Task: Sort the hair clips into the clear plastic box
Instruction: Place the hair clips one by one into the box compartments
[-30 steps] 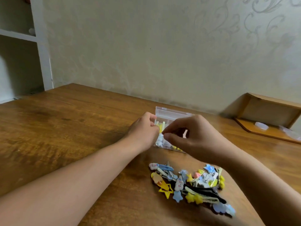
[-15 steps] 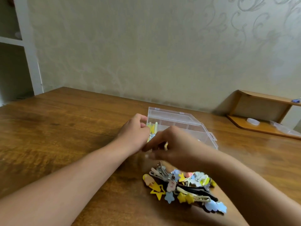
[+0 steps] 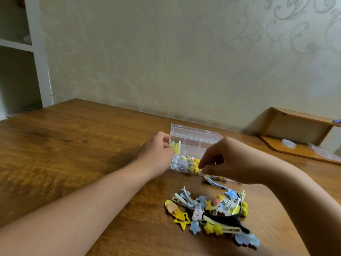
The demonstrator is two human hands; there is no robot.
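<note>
Left hand [image 3: 156, 154] grips clear box [image 3: 195, 137]; right hand [image 3: 232, 161] pinches beside it.

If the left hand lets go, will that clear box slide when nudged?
Probably. The clear plastic box looks thin-walled and holds few clips, so likely light. The wooden table looks glossy, so little grip. Its raised lid could tip it backward; the left hand steadies its end.

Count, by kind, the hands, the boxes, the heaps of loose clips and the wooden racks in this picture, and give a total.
Hands: 2, the left hand and the right hand
clear plastic box: 1
heap of loose hair clips: 1
wooden rack: 1
Total: 5
</note>
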